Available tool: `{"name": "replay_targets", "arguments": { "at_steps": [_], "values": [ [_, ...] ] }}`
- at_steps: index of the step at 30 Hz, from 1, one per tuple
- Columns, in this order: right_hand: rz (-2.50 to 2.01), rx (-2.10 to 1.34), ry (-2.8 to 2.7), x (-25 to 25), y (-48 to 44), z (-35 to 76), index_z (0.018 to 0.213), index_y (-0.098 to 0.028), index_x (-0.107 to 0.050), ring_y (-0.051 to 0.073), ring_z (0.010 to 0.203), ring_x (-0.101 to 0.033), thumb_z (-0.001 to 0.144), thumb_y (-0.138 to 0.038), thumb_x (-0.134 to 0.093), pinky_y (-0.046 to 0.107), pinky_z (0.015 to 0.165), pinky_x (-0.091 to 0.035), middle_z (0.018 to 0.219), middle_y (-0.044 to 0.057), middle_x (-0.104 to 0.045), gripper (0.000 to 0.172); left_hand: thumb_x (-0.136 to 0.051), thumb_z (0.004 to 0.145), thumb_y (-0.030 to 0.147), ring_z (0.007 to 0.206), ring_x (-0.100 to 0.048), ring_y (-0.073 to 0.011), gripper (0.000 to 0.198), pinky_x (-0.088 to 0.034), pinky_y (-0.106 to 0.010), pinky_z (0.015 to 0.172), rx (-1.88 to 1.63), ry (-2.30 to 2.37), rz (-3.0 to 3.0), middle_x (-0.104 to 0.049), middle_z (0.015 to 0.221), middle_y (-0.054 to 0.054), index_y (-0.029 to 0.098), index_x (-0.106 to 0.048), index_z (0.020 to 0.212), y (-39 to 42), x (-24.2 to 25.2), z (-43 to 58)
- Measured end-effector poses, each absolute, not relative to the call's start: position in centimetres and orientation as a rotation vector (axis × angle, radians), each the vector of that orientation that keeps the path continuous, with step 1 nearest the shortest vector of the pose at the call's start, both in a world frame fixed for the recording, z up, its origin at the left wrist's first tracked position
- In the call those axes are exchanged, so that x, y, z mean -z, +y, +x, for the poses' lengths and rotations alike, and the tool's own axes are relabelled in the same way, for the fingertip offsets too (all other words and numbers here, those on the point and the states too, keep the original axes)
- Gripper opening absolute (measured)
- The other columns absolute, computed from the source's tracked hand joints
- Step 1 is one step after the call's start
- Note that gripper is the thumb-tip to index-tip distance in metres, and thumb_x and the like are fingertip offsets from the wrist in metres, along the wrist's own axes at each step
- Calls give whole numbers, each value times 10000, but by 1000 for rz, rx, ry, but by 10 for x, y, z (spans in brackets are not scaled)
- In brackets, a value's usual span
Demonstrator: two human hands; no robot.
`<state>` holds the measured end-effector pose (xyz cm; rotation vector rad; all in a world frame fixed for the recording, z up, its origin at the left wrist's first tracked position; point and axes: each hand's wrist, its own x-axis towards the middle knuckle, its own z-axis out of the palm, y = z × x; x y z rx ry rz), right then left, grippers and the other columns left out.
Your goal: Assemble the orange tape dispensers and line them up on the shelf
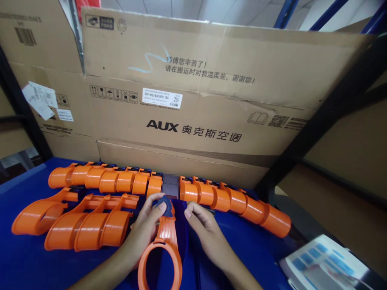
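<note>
My left hand [148, 223] is closed around the upper end of an orange plastic ring with a handle [168, 233]. Its thumb presses on a dark blue piece [165, 206] at the top of that handle, and the open ring hangs down toward me. Just to the right, apart from the orange part, my right hand [205, 227] has its thumb and forefinger pinched together. Whatever might be between those fingertips is hidden. Behind both hands a grey rectangular object [170, 186] stands between two rows of orange rings.
Similar orange rings with dark ends line the back left [109, 181] and back right [222, 199] of the blue table [18, 257]. More orange rings [90, 229] lie at left. A large cardboard panel [193, 104] rises behind. A white-and-blue box [326, 262] sits at right.
</note>
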<state>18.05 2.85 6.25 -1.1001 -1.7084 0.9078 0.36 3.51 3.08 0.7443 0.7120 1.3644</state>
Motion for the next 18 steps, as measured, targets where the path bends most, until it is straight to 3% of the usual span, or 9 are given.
{"name": "replay_targets", "arguments": {
  "at_steps": [5, 9, 13, 18],
  "values": [
    [-1058, -937, -1770, -65, 26, 181, 747, -227, -462, 149, 702, -420, 972, -515, -537, 251, 671, -417, 748, -35, -427, 373, -800, 777, 423, 953, -696, -251, 411, -512, -348, 894, -1364, 740, 786, -744, 952, -31, 246, -689, 1131, 32, -28, 2],
    [-1048, -896, -1696, -62, 27, 186, 837, -239, -472, 156, 709, -478, 973, -497, -535, 256, 667, -467, 770, -26, -471, 298, -776, 813, 424, 1004, -697, -259, 408, -501, -338, 917, -1320, 817, 863, -769, 1003, -51, 258, -686, 1174, 27, -30, -1],
    [-1035, -733, -1759, -67, 24, 195, 1027, -244, -539, 202, 878, -615, 966, -395, -575, 319, 820, -534, 958, 35, -621, 167, -756, 846, 375, 1050, -691, -250, 448, -524, -316, 863, -1311, 782, 879, -773, 1116, -65, 282, -639, 1268, 21, -35, -2],
    [-991, -500, -1916, -78, 17, 202, 1196, -279, -616, 251, 1130, -648, 926, -296, -649, 390, 1015, -495, 1208, 60, -692, 273, -807, 801, 241, 1198, -647, -255, 467, -510, -320, 980, -1342, 694, 889, -731, 1276, -72, 275, -681, 1250, 20, -40, 0]
  ]
}}
